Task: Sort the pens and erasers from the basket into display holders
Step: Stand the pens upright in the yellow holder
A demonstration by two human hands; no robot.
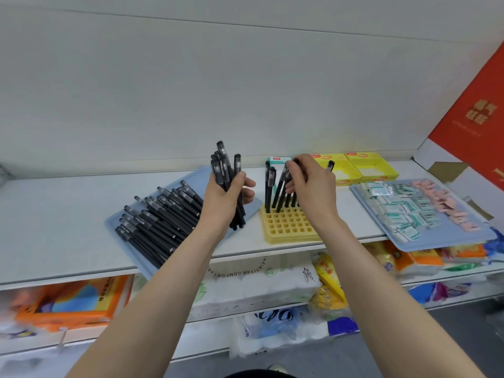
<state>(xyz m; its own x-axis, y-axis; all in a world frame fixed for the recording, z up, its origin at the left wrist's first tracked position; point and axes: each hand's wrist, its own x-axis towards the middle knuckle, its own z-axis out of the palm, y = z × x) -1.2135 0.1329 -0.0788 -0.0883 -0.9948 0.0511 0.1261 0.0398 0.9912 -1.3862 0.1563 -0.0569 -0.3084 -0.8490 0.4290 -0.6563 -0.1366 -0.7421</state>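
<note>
Right hand (pixel 311 186), fingers curled, pinches the top of a black pen (pixel 281 190) and holds it slanted, tip down among the back rows of the yellow grid holder (pixel 289 227). About six pens stand in those rows. One shows past the knuckles, and the hand may hide others. The front rows of cells are empty.

Just to the left, the left hand (pixel 226 199) grips a bundle of black pens (pixel 222 167) upright in its fist, roughly eight, too tightly packed to count surely. Below and behind it, the loose pens (pixel 163 216), some two dozen, lie heaped on a blue tray (pixel 114 227) on the white shelf (pixel 54 227).

This looks like the pen-slotting step, early on. Next, the pinched pen needs straightening so it drops squarely into one cell, then another is drawn from the bundle.

To the right, a second blue tray (pixel 450 241) holds the erasers (pixel 401 205), dozens in white and teal wrappers plus a smaller pink cluster, apparently unsorted. Two yellow boxes (pixel 373 167) sit at the back.
</note>
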